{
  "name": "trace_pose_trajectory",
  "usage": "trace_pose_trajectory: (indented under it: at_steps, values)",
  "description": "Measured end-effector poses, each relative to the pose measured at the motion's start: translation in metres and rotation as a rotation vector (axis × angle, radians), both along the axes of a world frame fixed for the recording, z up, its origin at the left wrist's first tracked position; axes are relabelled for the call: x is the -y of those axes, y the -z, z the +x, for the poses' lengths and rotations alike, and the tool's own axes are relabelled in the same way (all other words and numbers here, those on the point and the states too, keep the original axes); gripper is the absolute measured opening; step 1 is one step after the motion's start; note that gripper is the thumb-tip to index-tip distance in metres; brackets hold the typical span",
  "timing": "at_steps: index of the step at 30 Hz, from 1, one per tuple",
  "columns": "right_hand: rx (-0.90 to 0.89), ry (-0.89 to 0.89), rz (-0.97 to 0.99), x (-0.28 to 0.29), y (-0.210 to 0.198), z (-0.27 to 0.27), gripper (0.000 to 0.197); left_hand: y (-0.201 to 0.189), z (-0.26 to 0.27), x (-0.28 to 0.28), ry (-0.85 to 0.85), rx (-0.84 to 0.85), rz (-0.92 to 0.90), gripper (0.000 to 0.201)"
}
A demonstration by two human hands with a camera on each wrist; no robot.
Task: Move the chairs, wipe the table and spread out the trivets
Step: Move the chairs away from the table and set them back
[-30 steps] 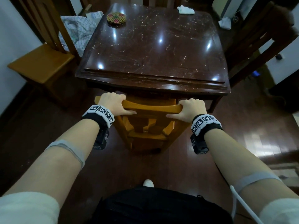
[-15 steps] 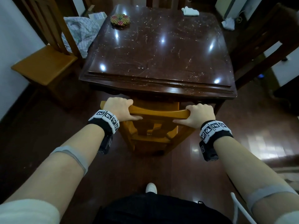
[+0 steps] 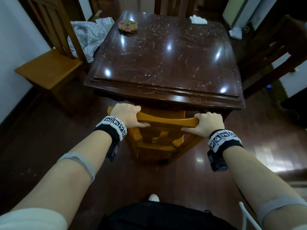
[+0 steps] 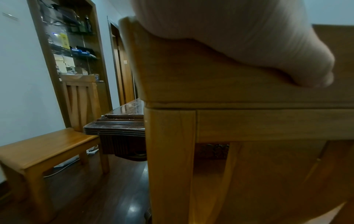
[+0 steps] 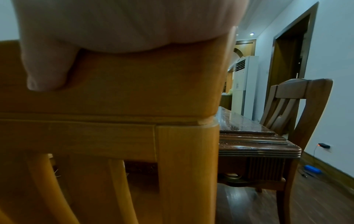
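Now both hands, left hand (image 3: 127, 114) and right hand (image 3: 208, 124), grasp the top rail of the chair (image 3: 166, 121) at six o'clock of the bench (image 3: 166, 97). Best pull straight back evenly, lifting slightly, sparing the floor (image 3: 41, 138).

We count three wooden chairs: a near chair (image 3: 166, 121) at 6 o'clock, a light chair (image 3: 48, 68) at 9 o'clock, a dark chair (image 3: 272, 52) at 3 o'clock. One table (image 3: 166, 95). One beaded trivet (image 3: 127, 26) at 11 o'clock. One white cloth (image 3: 198, 19) at 1 o'clock. Two hands: left hand (image 3: 127, 113), right hand (image 3: 208, 123).
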State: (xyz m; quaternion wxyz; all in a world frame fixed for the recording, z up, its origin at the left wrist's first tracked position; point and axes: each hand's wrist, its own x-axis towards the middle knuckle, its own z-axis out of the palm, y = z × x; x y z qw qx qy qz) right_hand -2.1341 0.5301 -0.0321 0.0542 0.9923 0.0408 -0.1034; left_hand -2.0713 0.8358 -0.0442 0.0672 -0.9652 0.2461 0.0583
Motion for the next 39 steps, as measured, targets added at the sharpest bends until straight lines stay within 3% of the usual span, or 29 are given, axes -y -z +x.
trace_pose_trajectory:
  at_steps: [12,16,19,24,29,39]
  values:
    - [-0.029,-0.001,0.057,-0.002,-0.003,-0.001,0.064,-0.005,-0.005,-0.003,-0.022,-0.040,-0.059,0.063]
    - [-0.162,0.062,0.122,-0.006,-0.009,0.002,0.060,-0.002,-0.006,-0.020,0.034,-0.128,-0.288,0.053]
    - [-0.294,0.036,0.192,-0.031,-0.021,0.010,0.068,-0.007,-0.008,-0.042,0.031,-0.153,-0.522,0.040]
    - [-0.253,-0.195,0.287,-0.131,-0.057,0.046,0.063,-0.013,0.004,-0.106,-0.056,-0.013,-0.662,0.022]
    - [-0.205,-0.343,0.446,-0.256,-0.068,0.086,0.043,-0.028,0.017,-0.220,-0.219,0.051,-0.669,0.021]
    - [-0.393,-0.423,0.590,-0.484,0.002,0.146,0.022,-0.010,0.027,-0.464,-0.597,-0.015,-0.656,0.020]
